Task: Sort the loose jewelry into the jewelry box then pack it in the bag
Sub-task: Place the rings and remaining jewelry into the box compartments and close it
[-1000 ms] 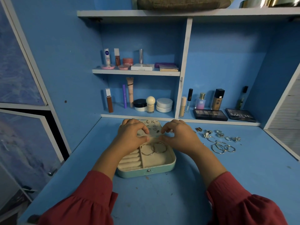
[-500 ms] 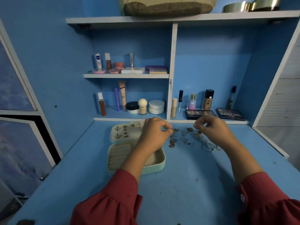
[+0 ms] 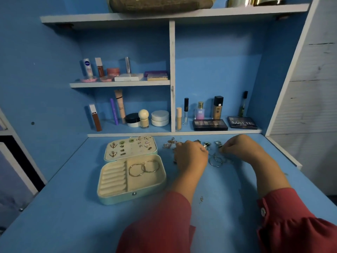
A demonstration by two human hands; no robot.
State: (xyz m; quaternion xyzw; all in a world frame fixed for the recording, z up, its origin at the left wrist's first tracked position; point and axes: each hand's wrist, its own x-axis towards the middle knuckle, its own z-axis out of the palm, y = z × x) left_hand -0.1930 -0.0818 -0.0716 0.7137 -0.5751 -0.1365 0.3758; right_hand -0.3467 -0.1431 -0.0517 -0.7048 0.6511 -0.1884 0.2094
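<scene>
Mint-green jewelry box [image 3: 116, 199] (cream lining), blue desk [image 3: 73, 216], dark red sleeves [image 3: 164, 225], silvery loose jewelry [image 3: 216, 160].

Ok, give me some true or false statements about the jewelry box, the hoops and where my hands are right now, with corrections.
1. The mint-green jewelry box lies open. True.
2. Two large gold hoop earrings lie in its base compartment. True.
3. Both hands are over the box. False: the left hand and right hand are over the loose silver jewelry to its right.
4. The lid's earring panel is bare. False: several earrings are on it.
</scene>
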